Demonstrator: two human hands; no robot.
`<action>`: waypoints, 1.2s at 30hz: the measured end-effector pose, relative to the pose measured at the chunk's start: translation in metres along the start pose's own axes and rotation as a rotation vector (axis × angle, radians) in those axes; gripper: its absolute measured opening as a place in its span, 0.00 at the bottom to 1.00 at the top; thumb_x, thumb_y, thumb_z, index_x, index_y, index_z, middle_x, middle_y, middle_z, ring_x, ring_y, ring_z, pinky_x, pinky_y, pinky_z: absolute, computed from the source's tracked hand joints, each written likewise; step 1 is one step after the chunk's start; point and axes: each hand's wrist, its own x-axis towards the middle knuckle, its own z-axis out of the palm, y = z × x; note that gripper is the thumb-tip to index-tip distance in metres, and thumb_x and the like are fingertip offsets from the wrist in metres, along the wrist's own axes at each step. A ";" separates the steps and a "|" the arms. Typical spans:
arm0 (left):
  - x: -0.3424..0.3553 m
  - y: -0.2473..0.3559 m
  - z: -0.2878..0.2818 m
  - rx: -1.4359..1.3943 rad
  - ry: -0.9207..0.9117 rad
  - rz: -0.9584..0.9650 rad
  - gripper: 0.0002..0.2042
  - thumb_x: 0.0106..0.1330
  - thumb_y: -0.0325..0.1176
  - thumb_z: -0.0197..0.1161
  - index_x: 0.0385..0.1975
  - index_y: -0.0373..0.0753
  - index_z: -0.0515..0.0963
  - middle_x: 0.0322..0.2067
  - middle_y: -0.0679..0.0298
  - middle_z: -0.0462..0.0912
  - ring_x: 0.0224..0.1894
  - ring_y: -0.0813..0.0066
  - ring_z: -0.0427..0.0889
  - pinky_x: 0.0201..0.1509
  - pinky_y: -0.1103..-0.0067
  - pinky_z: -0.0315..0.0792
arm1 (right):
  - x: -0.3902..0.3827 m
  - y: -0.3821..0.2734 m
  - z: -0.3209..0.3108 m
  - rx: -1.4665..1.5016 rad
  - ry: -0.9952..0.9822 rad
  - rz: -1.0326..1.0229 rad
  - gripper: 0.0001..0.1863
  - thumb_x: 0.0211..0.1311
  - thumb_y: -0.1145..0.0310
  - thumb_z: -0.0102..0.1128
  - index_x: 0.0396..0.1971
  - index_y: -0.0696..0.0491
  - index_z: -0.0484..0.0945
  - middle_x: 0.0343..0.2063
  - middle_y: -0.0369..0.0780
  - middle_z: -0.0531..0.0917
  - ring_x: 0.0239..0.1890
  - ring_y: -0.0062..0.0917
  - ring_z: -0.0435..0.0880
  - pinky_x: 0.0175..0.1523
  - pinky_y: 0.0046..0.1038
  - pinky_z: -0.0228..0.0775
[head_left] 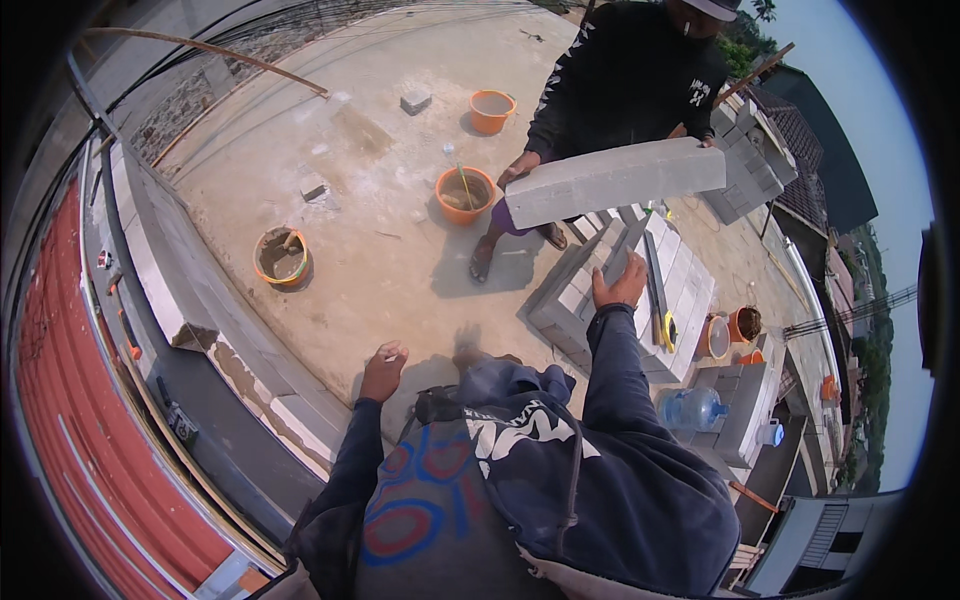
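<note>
My right hand (622,281) is raised with its fingers apart and holds nothing. It is over the near edge of a stack of light grey blocks (572,300). A hand saw (656,275) with a yellow-and-black handle lies on that stack, just right of the hand. On the other side, my left hand (383,371) is empty, its fingers loosely bent, above the concrete floor. Facing me, a person in a dark top carries a long light grey block (620,182) with a hand at each end. The block is beyond my right hand, apart from it.
Orange buckets (464,195) stand on the concrete floor (390,260), some with mortar. A low block wall (255,335) runs along the left, beside a red corrugated roof (80,400). At right are a clear water jug (692,408) and another block stack (745,165).
</note>
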 end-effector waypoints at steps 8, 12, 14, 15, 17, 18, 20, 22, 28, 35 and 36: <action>0.118 0.157 0.063 -0.852 -0.302 -0.351 0.39 0.79 0.69 0.44 0.78 0.45 0.62 0.75 0.51 0.67 0.76 0.54 0.66 0.78 0.55 0.59 | 0.213 -0.114 -0.082 -0.977 -0.437 -0.878 0.63 0.53 0.59 0.78 0.83 0.23 0.44 0.84 0.42 0.48 0.85 0.43 0.45 0.79 0.73 0.19; 0.172 0.148 0.105 -0.966 -0.173 -0.372 0.43 0.75 0.73 0.44 0.81 0.49 0.57 0.78 0.56 0.62 0.79 0.52 0.59 0.79 0.53 0.55 | 0.236 -0.139 -0.055 -0.839 -0.659 -1.047 0.67 0.43 0.56 0.81 0.83 0.36 0.46 0.72 0.49 0.70 0.75 0.47 0.67 0.80 0.66 0.41; 0.184 0.168 0.122 -1.098 -0.164 -0.371 0.44 0.74 0.74 0.46 0.80 0.47 0.57 0.77 0.58 0.63 0.78 0.50 0.60 0.79 0.51 0.56 | 0.224 -0.135 -0.049 -0.649 -0.605 -1.149 0.61 0.38 0.64 0.81 0.78 0.52 0.60 0.56 0.47 0.78 0.59 0.43 0.78 0.68 0.53 0.62; 0.188 0.163 0.130 -1.231 -0.177 -0.370 0.43 0.74 0.73 0.49 0.78 0.47 0.60 0.76 0.59 0.66 0.76 0.53 0.65 0.77 0.53 0.60 | 0.218 -0.138 -0.045 -0.580 -0.657 -1.141 0.55 0.35 0.66 0.79 0.72 0.54 0.67 0.53 0.45 0.78 0.57 0.42 0.78 0.65 0.52 0.63; 0.210 0.132 0.152 -1.446 -0.154 -0.204 0.39 0.73 0.70 0.54 0.73 0.46 0.68 0.71 0.61 0.73 0.70 0.59 0.73 0.71 0.59 0.69 | 0.205 -0.155 -0.045 -0.509 -0.663 -1.171 0.49 0.34 0.65 0.77 0.66 0.55 0.71 0.51 0.45 0.78 0.56 0.42 0.78 0.65 0.52 0.62; 0.220 0.134 0.159 -1.492 -0.214 -0.226 0.36 0.73 0.67 0.57 0.70 0.46 0.71 0.67 0.62 0.77 0.66 0.64 0.76 0.68 0.63 0.71 | 0.203 -0.147 -0.044 -0.536 -0.645 -1.184 0.49 0.32 0.64 0.76 0.65 0.56 0.71 0.50 0.46 0.77 0.55 0.43 0.78 0.65 0.51 0.62; 0.231 0.131 0.156 -1.566 -0.282 -0.285 0.30 0.71 0.61 0.63 0.64 0.46 0.79 0.60 0.64 0.83 0.60 0.72 0.82 0.63 0.71 0.76 | 0.192 -0.153 -0.048 -0.586 -0.724 -1.146 0.49 0.32 0.62 0.75 0.64 0.57 0.70 0.50 0.46 0.77 0.54 0.42 0.77 0.65 0.50 0.62; 0.228 0.128 0.159 -1.637 -0.276 -0.246 0.30 0.71 0.61 0.63 0.63 0.46 0.79 0.59 0.64 0.83 0.58 0.72 0.83 0.62 0.70 0.77 | 0.187 -0.151 -0.036 -0.617 -0.684 -1.241 0.48 0.32 0.60 0.74 0.63 0.56 0.70 0.49 0.45 0.76 0.54 0.42 0.76 0.63 0.48 0.63; 0.179 0.110 0.151 -1.666 -0.048 -0.148 0.29 0.70 0.62 0.62 0.60 0.47 0.79 0.54 0.66 0.84 0.54 0.71 0.84 0.57 0.70 0.79 | 0.181 -0.155 0.000 -0.575 -0.795 -1.379 0.51 0.32 0.55 0.77 0.62 0.56 0.68 0.48 0.45 0.75 0.55 0.43 0.75 0.61 0.47 0.64; 0.043 0.032 0.179 -1.501 0.340 -0.166 0.28 0.70 0.63 0.62 0.57 0.47 0.79 0.48 0.67 0.85 0.48 0.70 0.86 0.52 0.70 0.81 | 0.138 -0.164 0.011 -0.490 -0.982 -1.682 0.62 0.34 0.40 0.82 0.71 0.57 0.68 0.56 0.49 0.76 0.61 0.49 0.73 0.63 0.55 0.64; 0.013 0.014 0.185 -1.441 0.430 -0.169 0.28 0.69 0.63 0.61 0.56 0.47 0.79 0.47 0.67 0.85 0.48 0.70 0.87 0.51 0.70 0.81 | 0.118 -0.170 0.014 -0.433 -1.040 -1.687 0.60 0.32 0.44 0.83 0.69 0.56 0.68 0.55 0.48 0.76 0.60 0.48 0.73 0.64 0.54 0.64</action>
